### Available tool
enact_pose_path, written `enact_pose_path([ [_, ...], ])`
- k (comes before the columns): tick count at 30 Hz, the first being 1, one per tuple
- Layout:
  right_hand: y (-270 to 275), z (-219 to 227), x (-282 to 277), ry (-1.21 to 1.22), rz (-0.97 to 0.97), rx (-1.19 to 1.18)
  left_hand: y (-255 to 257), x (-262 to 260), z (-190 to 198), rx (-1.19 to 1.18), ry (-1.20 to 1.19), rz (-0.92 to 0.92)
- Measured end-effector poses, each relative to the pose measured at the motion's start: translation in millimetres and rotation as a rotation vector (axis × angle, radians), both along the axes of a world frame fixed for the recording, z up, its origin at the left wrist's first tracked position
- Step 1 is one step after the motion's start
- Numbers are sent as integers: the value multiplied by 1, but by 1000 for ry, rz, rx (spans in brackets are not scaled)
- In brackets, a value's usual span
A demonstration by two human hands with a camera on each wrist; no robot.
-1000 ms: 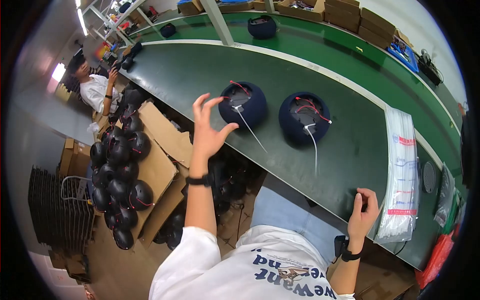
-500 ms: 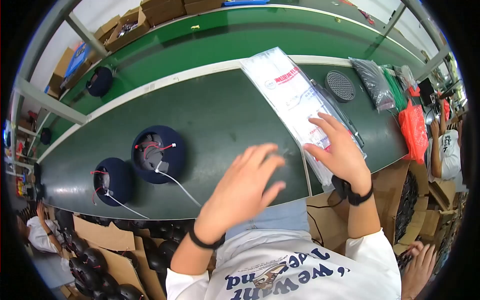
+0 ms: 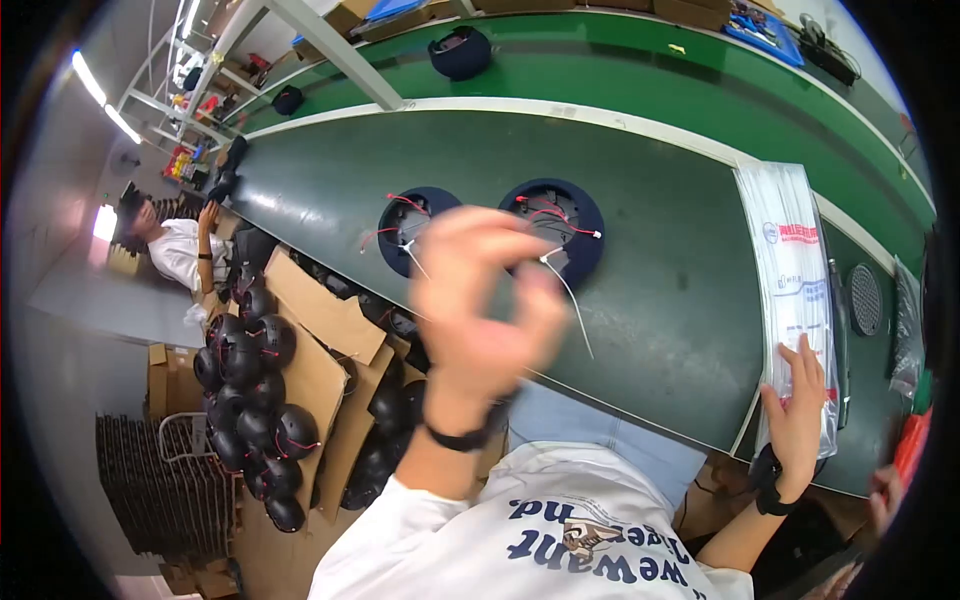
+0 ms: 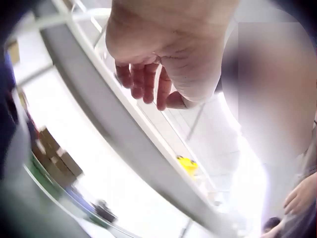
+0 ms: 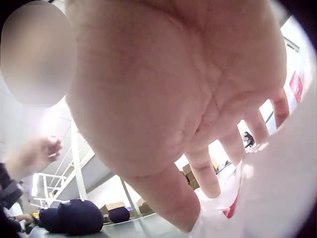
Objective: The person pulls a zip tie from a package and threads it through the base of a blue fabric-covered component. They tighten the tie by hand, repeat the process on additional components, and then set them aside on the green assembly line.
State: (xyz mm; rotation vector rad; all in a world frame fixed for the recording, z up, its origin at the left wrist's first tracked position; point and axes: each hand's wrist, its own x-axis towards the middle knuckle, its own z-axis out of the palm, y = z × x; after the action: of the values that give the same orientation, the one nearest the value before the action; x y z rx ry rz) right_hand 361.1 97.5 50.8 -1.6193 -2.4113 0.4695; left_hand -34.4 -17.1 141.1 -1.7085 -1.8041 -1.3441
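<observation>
My left hand (image 3: pixel 480 300), blurred in the head view, is raised over the near side of the table with fingers and thumb loosely bent and nothing between them. Behind it on the dark green table stand two round dark-blue fabric-covered housings (image 3: pixel 588 248), partly hidden by the hand. Red wires (image 3: pixel 545 210) show inside their open tops, and a white cable tie (image 3: pixel 583 325) trails from each. At the right, my right hand (image 3: pixel 798 405) rests with spread fingers on a long clear bag of white cable ties (image 3: pixel 785 270) with red print.
A round grey mesh disc (image 3: pixel 864 300) and another clear bag (image 3: pixel 907 345) lie right of the cable ties. Black round shells (image 3: pixel 240 355) fill cardboard at the left, near a seated person (image 3: pixel 178 250). Beyond the table runs a green belt (image 3: pixel 580 65) with a dark-blue housing (image 3: pixel 460 55).
The head view swung right, then back left. My right hand went from the table edge onto the bag of cable ties. My left hand left the left housing and stays empty.
</observation>
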Motion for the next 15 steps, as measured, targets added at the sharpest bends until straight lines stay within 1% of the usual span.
enact_pose_path([
  [1,0,-4,0,12,-3,5,-12,-25,-5,-106,-14,250],
  [2,-3,-3,-3,10,-13,13,-24,-55,-24,-214,84,488],
  [3,-7,-1,-7,8,-21,26,-38,-83,-43,-373,97,599],
  [4,-9,-3,-8,17,-7,28,-50,-112,-68,-459,109,617],
  [6,-14,-11,-11,37,0,42,-52,-140,-80,-449,-32,427],
  [7,-15,-11,-11,44,18,43,-50,-141,-76,-429,-2,439],
  [8,-14,-10,-10,43,20,13,-51,-138,-74,-410,21,424],
  [9,-18,-12,-9,65,27,41,-56,-147,-76,-389,38,389],
  [10,-23,-5,-13,61,26,36,-57,-153,-77,-364,57,359],
  [11,-30,1,-15,48,11,35,-54,-145,-73,-320,48,367],
  [12,-34,4,-13,69,2,-3,-49,-138,-59,-284,44,396],
  [14,-41,3,-11,82,-9,17,-34,-100,-18,-231,-60,313],
  [15,-46,-3,-12,75,-20,44,-23,-79,-5,-170,-149,220],
])
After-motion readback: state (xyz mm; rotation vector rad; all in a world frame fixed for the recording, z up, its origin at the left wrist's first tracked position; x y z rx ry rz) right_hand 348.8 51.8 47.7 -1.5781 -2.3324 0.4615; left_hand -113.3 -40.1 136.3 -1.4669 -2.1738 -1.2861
